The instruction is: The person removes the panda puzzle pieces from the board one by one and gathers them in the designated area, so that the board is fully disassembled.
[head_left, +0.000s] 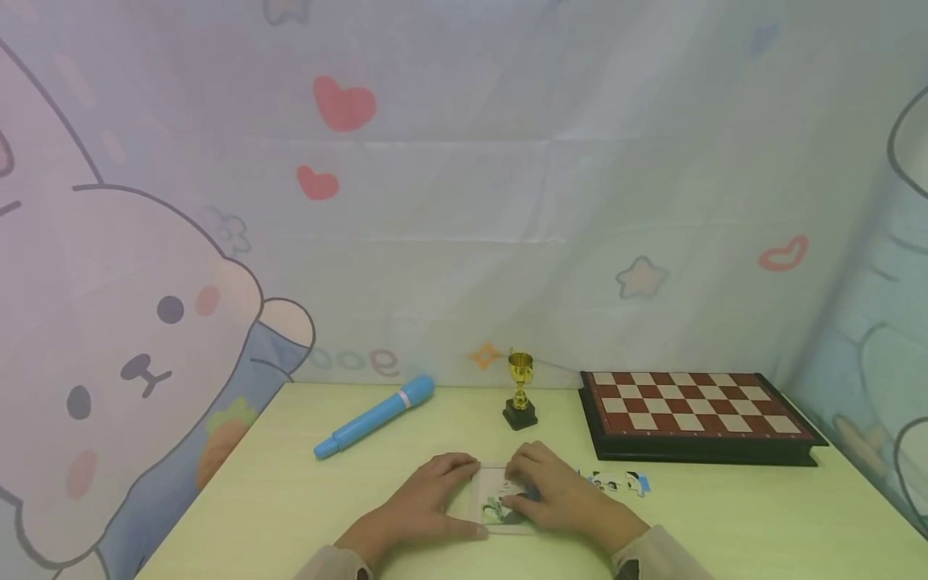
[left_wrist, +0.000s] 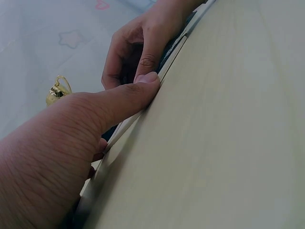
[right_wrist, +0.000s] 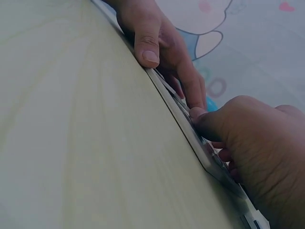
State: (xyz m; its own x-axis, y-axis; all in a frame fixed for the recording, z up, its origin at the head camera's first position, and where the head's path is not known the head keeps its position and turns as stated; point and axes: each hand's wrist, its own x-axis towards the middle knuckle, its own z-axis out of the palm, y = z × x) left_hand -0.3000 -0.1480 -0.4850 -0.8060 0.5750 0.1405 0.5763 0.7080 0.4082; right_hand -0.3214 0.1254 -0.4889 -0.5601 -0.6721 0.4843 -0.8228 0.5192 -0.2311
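Observation:
A small white-rimmed puzzle board [head_left: 476, 499] with a printed picture lies flat on the table before me. My left hand [head_left: 432, 501] grips its left side, the thumb at the front edge and the fingers at the far corner. Over the right part of the board, my right hand [head_left: 554, 493] has its thumb and fingers curled around a dark puzzle piece [head_left: 532, 491], mostly hidden under the hand. In the left wrist view the left thumb [left_wrist: 138, 90] lies along the board's rim, close to the right hand's thumb. Loose puzzle pieces [head_left: 616, 482] lie just right of the right hand.
Behind the board stands a gold trophy cup [head_left: 520, 391] on a black base. A blue capped stick like a large pen [head_left: 377, 419] lies at the back left. A red and white chessboard box [head_left: 696, 415] occupies the back right, near the printed curtain [head_left: 464, 201].

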